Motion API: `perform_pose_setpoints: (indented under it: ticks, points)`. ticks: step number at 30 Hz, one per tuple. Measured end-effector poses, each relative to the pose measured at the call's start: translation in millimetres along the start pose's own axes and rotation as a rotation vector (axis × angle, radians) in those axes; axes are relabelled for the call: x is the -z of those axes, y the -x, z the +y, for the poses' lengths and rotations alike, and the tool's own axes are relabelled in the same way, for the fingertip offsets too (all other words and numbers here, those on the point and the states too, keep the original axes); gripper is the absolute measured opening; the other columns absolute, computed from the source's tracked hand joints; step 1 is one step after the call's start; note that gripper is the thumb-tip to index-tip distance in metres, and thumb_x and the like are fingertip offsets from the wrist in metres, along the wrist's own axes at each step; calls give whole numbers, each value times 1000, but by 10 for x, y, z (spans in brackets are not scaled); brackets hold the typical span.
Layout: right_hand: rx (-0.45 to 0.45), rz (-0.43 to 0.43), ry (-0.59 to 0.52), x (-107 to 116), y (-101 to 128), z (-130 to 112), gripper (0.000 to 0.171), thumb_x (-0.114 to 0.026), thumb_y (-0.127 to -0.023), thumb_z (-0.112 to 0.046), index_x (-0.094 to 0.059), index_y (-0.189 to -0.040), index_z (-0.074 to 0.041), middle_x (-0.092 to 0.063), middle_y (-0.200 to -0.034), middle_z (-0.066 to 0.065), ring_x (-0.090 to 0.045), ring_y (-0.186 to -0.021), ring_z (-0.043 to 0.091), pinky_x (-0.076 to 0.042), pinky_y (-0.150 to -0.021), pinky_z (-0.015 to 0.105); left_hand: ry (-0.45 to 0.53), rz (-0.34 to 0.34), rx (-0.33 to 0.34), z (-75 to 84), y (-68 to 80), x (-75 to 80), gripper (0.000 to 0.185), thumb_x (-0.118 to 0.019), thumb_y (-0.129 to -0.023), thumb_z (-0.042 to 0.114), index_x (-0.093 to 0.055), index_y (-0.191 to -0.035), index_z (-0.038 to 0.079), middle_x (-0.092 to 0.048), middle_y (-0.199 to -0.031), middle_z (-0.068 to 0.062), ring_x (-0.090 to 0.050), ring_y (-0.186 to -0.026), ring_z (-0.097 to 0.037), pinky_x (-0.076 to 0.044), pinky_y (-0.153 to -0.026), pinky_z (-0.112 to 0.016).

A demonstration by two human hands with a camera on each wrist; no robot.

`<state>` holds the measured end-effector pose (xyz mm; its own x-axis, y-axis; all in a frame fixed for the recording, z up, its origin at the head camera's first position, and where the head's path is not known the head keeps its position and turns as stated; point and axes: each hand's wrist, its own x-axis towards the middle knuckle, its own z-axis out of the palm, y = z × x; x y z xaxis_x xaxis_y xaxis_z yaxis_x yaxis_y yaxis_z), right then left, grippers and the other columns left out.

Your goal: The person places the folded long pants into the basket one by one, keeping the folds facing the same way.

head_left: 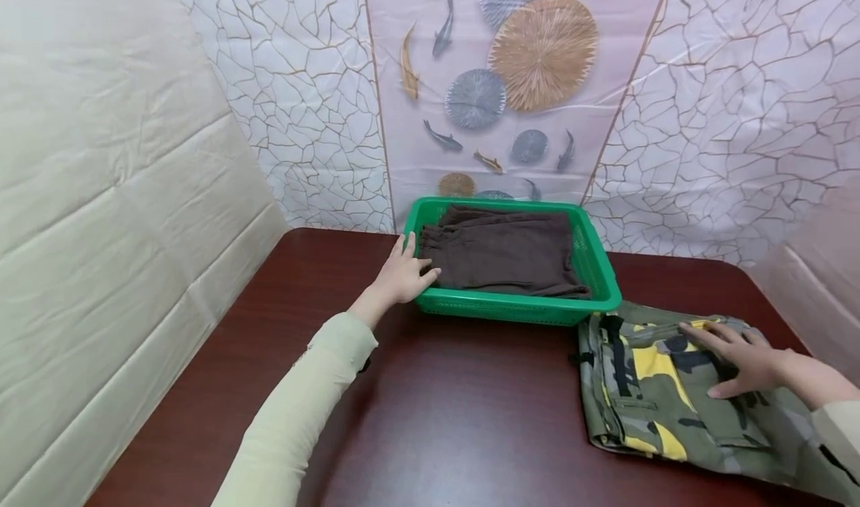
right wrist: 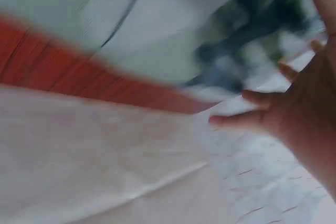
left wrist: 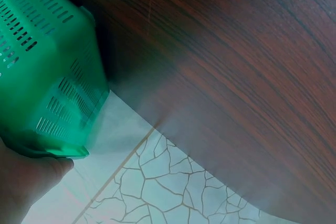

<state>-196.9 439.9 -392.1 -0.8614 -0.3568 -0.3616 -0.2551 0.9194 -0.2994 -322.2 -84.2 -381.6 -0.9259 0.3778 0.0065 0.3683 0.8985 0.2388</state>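
On the dark red-brown wooden table [head_left: 457,410] a green basket [head_left: 594,257] stood near the far edge, and everything else lay around it. Behind the basket hung a pale sheet [head_left: 510,81] printed with fish and round leaves, flanked by white panels with a cracked-stone pattern; to the basket's left rose a padded cream wall [head_left: 114,208]. Inside the basket lay folded brown cloth [head_left: 504,257].

At the basket's near left corner the left hand [head_left: 403,272] rested on the rim, fingers straight and spread, thumb lying over the edge toward the brown cloth; it gripped nothing. The left wrist view showed the basket's slotted side [left wrist: 47,72] close against the palm.

Just to the right of the basket's near corner, almost touching it, lay folded camouflage trousers [head_left: 658,410] with yellow patches. The right hand [head_left: 739,361] lay flat on top of them, fingers open and spread, pressing rather than clasping. The right wrist view was blurred.
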Motion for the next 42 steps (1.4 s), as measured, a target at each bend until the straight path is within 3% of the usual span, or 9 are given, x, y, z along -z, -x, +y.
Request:
perform_pose_setpoints:
  ticks: [3,9,11,14,18,28,33,39,42]
  points:
    - [65,28,-99,-73,-36,101,119,-78,-73,-23,14,-140,-55,11,-143,44,11,-126,67,15,-93,77,-14,-6,18,-47,34,-8,54,-33,-101,47,-53,-135,10,-1,-158,-21,4,-146,-36,-5,-120,-46]
    - [160,111,-111,-498,-277,1004,114,-78,-74,-32,5,-152,-35,39,-149,10,41,-132,32,24,-81,79,-9,-13,-14,-25,3,-19,56,-31,-101,48,-52,-136,9,-2,-157,-22,5,-146,-36,-6,-120,-47]
    - [157,107,-140,-515,-275,1034,111,-78,-75,-31,3,-151,-39,42,-147,-2,44,-129,16,25,-79,79,-4,-12,-1,-16,-3,-9,56,-31,-101,49,-51,-136,10,-1,-158,-21,6,-146,-35,-6,-120,-46]
    - [179,84,-204,-459,-117,723,108,-75,-79,-21,5,-148,-45,38,-147,21,46,-128,26,25,-77,80,0,-11,4,-11,3,4,56,-31,-101,48,-51,-136,10,-1,-158,-21,6,-146,-35,-7,-120,-47]
    - [226,142,-155,-391,93,208,110,-73,-80,-14,9,-148,-44,27,-145,36,43,-123,-2,24,-82,80,-1,2,2,-29,16,35,56,-32,-101,48,-53,-134,8,-2,-157,-22,5,-146,-36,-6,-120,-47]
    - [244,159,-144,-488,229,78,109,-72,-79,-12,6,-150,-38,9,-141,47,27,-110,-30,16,-79,84,-17,-13,1,15,4,-11,59,-30,-100,50,-53,-135,8,0,-157,-22,6,-146,-36,-3,-120,-46]
    - [274,193,-117,-578,265,27,110,-73,-77,-11,5,-151,-36,15,-147,37,26,-113,-29,16,-78,84,-5,-12,-5,26,6,-38,58,-31,-100,49,-53,-134,7,-1,-157,-22,5,-146,-36,-2,-120,-46]
    - [320,231,-106,-597,175,-182,108,-77,-73,-15,-5,-153,-25,-8,-137,45,24,-119,-26,15,-80,84,-21,-1,-14,12,8,-6,59,-30,-100,50,-54,-134,7,-3,-157,-23,4,-146,-36,-1,-120,-45]
    - [287,196,-136,-572,106,-305,106,-77,-73,-19,-6,-153,-25,-9,-137,44,28,-140,12,16,-82,83,-18,-1,-19,9,4,9,59,-30,-101,49,-54,-133,7,-2,-157,-23,4,-146,-37,0,-120,-46]
